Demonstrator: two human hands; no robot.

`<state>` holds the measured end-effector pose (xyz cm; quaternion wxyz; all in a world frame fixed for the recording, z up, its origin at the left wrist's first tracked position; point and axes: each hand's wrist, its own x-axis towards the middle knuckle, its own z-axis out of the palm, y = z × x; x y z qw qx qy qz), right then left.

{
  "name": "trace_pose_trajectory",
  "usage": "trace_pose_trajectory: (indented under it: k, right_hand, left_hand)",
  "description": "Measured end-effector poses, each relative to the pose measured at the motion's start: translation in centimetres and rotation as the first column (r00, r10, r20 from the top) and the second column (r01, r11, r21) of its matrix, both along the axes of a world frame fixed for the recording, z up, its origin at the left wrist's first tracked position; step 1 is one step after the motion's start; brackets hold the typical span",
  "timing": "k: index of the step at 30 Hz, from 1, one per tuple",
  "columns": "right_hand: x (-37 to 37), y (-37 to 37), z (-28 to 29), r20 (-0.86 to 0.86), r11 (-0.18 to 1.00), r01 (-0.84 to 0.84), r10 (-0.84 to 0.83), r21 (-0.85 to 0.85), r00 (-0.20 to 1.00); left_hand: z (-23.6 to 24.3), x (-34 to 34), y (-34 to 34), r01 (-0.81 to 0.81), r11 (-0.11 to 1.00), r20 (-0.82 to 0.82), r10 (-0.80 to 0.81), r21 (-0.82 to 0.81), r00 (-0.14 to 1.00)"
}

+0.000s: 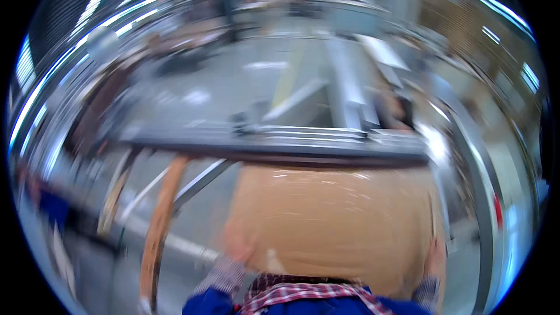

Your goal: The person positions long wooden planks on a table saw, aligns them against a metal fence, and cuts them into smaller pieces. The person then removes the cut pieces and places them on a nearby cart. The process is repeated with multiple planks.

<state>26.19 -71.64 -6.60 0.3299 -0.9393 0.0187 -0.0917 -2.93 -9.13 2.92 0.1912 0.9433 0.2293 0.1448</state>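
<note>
A wide, flat brown board (335,216) lies in front of my body, its far edge meeting a long dark workbench edge (280,154). Motion blur hides whether it is cardboard or wood. My left hand (240,248) grips its left edge near my body; the fingers are smeared. At the opposite edge, my right hand (434,256) is closed around the board's side, its fingers pointing away from me. Long silver metal profiles (315,134) lie across the bench beyond the board.
A wooden post (158,227) slants down left of the board. On the right a grey metal upright (481,198) curves along the view. Large pale metal pieces (344,81) stretch away behind the bench. Farther off, the hall floor (227,76) has a yellow line.
</note>
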Motion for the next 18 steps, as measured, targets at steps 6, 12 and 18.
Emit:
trace_pose_trajectory:
  k: [6,12,18]
  right_hand:
    - [-4.6,10.2,1.8,-0.208,0.951,-0.136,0.079,-0.277,0.975]
    - [-9.3,17.4,4.1,-0.210,0.895,-0.269,0.204,-0.356,0.956]
    - [-16.0,24.8,6.7,-0.101,0.870,-0.284,0.267,-0.403,0.958]
  left_hand:
    - [-3.4,-2.6,1.8,-0.154,0.978,0.174,0.128,0.142,0.976]
    - [-6.8,-4.4,0.5,-0.078,0.950,0.348,-0.034,0.303,0.937]
    - [-3.6,-12.1,-1.2,-0.040,0.999,0.465,0.027,0.017,0.885]
